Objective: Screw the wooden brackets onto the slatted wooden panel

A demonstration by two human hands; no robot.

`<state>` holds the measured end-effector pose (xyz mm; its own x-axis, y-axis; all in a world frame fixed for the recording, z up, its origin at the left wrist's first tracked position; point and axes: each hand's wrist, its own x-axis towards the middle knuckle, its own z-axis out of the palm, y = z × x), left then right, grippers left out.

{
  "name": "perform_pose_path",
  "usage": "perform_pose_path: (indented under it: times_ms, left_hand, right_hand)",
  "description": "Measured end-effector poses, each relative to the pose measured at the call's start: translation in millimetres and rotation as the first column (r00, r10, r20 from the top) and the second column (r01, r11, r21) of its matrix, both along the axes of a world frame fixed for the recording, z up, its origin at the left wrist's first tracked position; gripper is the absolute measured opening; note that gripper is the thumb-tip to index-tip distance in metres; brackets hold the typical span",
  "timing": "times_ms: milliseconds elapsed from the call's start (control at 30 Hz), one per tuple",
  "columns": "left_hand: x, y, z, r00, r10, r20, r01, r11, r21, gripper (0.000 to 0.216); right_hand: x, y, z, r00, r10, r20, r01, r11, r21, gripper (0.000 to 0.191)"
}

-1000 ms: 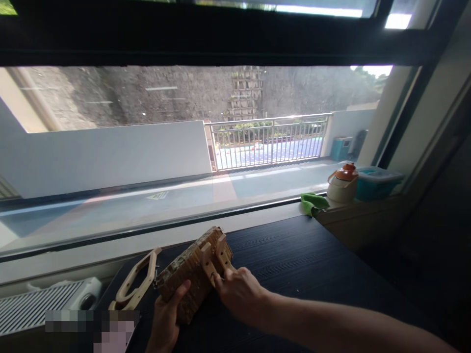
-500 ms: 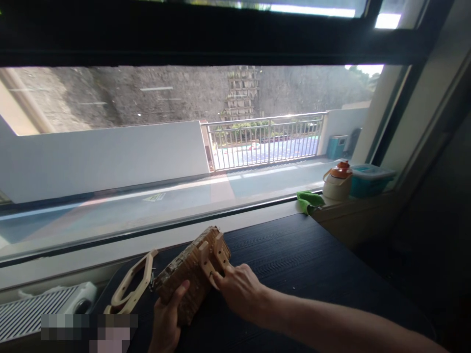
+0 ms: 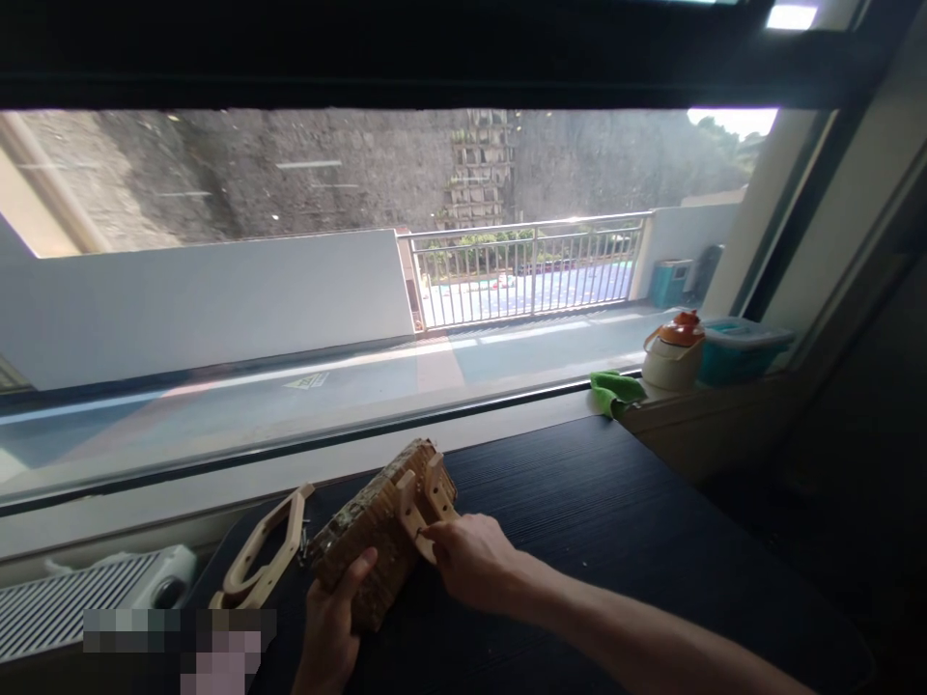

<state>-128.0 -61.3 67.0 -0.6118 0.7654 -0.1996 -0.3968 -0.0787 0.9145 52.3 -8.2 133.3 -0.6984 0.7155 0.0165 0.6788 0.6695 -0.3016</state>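
A brown, block-shaped thing (image 3: 377, 521) with a rough woven-looking surface stands tilted above the dark table. My left hand (image 3: 337, 608) grips its lower left end, thumb over the near face. Against its right side sits a pale wooden handle (image 3: 410, 502) with two prongs and small holes. My right hand (image 3: 474, 555) is closed on the near, curved end of that handle. A small dark thing shows by its fingertips, too small to name. Left of the block lies a second wooden handle (image 3: 253, 550), with a few small metal pieces (image 3: 303, 542) like screws beside it.
The dark table (image 3: 550, 483) meets a window sill. On the sill at right are a green cloth (image 3: 615, 389), a cream jug with an orange lid (image 3: 673, 352) and a teal box (image 3: 745, 349). A white slatted appliance (image 3: 94, 594) stands at lower left.
The view has shifted slightly. Both hands keep their hold on the block and the handle; the fingers of my right hand have turned a little at the handle's curved end.
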Motion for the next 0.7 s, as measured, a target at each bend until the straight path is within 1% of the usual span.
perform_pose_path:
  times_ms: [100,167,233,300,367,433,500,600,700]
  left_hand:
    - [5,1,0.9,0.999,0.035,0.002,-0.035,0.999,-0.006,0.038]
    - [7,3,0.4,0.998,0.065,0.005,-0.065,0.998,-0.008,0.036]
    - [7,5,-0.5,0.996,0.092,0.01,-0.092,0.996,-0.012,0.034]
    - [6,6,-1.5,0.994,0.104,0.018,-0.104,0.995,-0.013,0.033]
    - [4,6,-2.2,0.995,0.1,0.025,-0.099,0.995,-0.015,0.031]
    - [3,6,-2.6,0.995,0.093,0.028,-0.093,0.995,-0.021,0.03]
    - [3,5,-2.7,0.995,0.092,0.026,-0.092,0.995,-0.029,0.029]
    - [3,3,-2.2,0.996,0.087,0.021,-0.087,0.995,-0.039,0.032]
    - [3,2,-0.5,0.997,0.079,0.019,-0.078,0.996,-0.044,0.035]
  right_hand:
    - [1,4,2.3,0.998,-0.05,-0.028,0.048,0.998,-0.048,0.041]
    - [1,7,7.2,0.998,-0.054,-0.028,0.052,0.997,-0.061,0.039]
    - [3,8,13.2,0.999,-0.027,-0.025,0.025,0.997,-0.067,0.039]
    - [7,9,17.8,0.999,0.016,-0.028,-0.018,0.998,-0.06,0.043]
    - [12,10,19.0,0.998,0.05,-0.027,-0.051,0.998,-0.029,0.039]
    - [16,11,17.2,0.997,0.077,-0.01,-0.076,0.997,0.023,0.03]
    - [20,11,14.5,0.993,0.115,0.022,-0.117,0.99,0.084,0.026]
    - [20,10,12.3,0.976,0.202,0.083,-0.213,0.962,0.169,0.026]
    - [16,8,12.1,0.955,0.263,0.137,-0.289,0.931,0.225,0.029]
